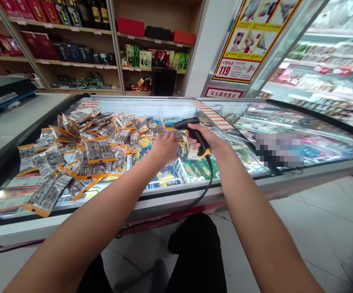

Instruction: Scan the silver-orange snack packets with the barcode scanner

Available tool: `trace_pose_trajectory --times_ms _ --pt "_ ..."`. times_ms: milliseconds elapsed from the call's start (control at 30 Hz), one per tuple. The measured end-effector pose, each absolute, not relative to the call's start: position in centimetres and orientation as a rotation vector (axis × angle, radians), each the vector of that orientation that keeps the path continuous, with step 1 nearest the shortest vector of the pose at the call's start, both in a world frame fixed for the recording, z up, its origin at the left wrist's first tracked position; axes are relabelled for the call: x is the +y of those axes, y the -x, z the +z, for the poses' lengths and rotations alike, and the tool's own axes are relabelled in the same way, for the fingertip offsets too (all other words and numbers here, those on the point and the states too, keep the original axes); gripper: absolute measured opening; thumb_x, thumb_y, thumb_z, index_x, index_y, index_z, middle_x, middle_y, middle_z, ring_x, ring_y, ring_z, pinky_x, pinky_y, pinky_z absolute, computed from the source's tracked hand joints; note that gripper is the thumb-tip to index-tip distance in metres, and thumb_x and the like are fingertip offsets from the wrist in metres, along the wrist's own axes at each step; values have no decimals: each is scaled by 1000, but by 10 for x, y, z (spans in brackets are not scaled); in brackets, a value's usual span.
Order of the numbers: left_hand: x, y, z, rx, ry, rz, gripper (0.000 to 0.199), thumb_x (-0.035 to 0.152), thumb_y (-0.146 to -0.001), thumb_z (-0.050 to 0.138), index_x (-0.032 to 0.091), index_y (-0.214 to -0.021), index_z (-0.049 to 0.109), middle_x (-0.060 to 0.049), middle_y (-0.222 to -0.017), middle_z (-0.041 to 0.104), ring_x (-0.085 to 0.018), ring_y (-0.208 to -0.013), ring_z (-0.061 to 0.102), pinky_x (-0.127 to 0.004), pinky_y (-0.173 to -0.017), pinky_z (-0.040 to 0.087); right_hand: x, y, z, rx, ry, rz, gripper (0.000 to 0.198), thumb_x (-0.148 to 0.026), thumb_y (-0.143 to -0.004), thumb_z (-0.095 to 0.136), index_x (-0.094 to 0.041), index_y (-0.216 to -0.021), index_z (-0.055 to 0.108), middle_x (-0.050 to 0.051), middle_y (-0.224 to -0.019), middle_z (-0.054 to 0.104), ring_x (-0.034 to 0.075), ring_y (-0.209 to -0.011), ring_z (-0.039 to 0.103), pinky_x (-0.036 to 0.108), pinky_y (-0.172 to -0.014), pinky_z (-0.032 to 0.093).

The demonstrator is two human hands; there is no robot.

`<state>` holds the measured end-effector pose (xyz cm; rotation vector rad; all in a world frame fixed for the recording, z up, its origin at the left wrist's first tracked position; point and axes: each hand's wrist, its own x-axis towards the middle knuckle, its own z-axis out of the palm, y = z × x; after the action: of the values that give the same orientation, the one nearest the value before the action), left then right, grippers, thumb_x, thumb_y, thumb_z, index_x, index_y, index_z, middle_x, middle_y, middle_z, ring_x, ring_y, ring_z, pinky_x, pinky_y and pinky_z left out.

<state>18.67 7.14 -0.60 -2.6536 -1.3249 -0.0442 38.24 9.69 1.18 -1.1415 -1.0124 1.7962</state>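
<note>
My right hand (pixel 205 139) is wrapped around the grip of a black and yellow handheld barcode scanner (pixel 203 142). The scanner's head points left, over my left hand (pixel 165 147). The fingers of that hand are curled on a small orange-edged packet (pixel 178 135), partly hidden behind them. A loose heap of similar packets (pixel 98 149), with barcodes and orange ends, spreads over the glass lid to the left. From the scanner's base a black cable (pixel 210 175) hangs down over the front edge.
Under the packets is a chest freezer (pixel 161 196) with a glass top and goods inside. A blurred-out patch (pixel 280 149) covers something on its right side. Shelves of boxes (pixel 130 27) stand behind, with a counter (pixel 49 109) at left. My legs (pixel 199 252) are below the freezer's edge.
</note>
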Motion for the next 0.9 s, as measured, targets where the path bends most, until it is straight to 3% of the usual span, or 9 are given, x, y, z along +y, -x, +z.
trace_pose_trajectory --times_ms 233,400,500,600,733,833,900 --pt "58 -198 -5 -1436 2652 20 60 42 -105 48 4 -150 58 -25 -150 59 -38 -139 54 -48 -109 46 98 -383 10 -1090 1140 1805 35 -46 -81 86 -20 -81 61 -2 -53 50 9 -39 40 20 -35 38" --pt "72 -193 -10 -1255 2717 -75 57 40 -105 46 11 -153 54 -19 -169 43 -34 -154 42 -46 -121 38 102 -385 10 -994 1114 1748 34 -44 -81 86 -23 -84 60 -3 -55 51 9 -40 41 21 -35 38" --pt "82 -188 -8 -1198 2785 -111 54 39 -109 40 15 -156 50 -16 -161 54 -30 -144 54 -42 -116 44 107 -390 11 -825 1035 1560 33 -47 -84 83 -23 -86 59 -6 -55 49 8 -41 41 19 -36 39" --pt "86 -183 -5 -1275 2691 -159 49 39 -108 42 13 -145 61 -17 -146 63 -33 -133 61 -43 -110 48 115 -400 12 -600 930 1333 31 -48 -92 73 -25 -83 54 -8 -54 45 8 -41 42 19 -38 41" --pt "86 -181 -7 -1428 2499 -171 40 37 -104 52 9 -123 74 -23 -141 63 -39 -136 57 -47 -110 47 121 -421 12 -333 713 1212 24 -44 -98 59 -26 -84 51 -9 -52 44 9 -39 43 21 -37 42" --pt "87 -192 -13 -1287 2539 -292 46 32 -104 50 7 -140 64 -23 -150 58 -37 -141 53 -48 -117 43 120 -435 9 -256 382 1391 15 -38 -94 61 -26 -92 51 -10 -52 46 9 -39 46 20 -39 44" --pt "88 -207 -18 -1139 2699 -285 56 34 -106 46 9 -156 50 -20 -166 46 -35 -150 47 -48 -122 39 118 -441 7 -275 145 1578 15 -32 -91 63 -26 -97 51 -11 -54 49 8 -40 48 18 -42 47"
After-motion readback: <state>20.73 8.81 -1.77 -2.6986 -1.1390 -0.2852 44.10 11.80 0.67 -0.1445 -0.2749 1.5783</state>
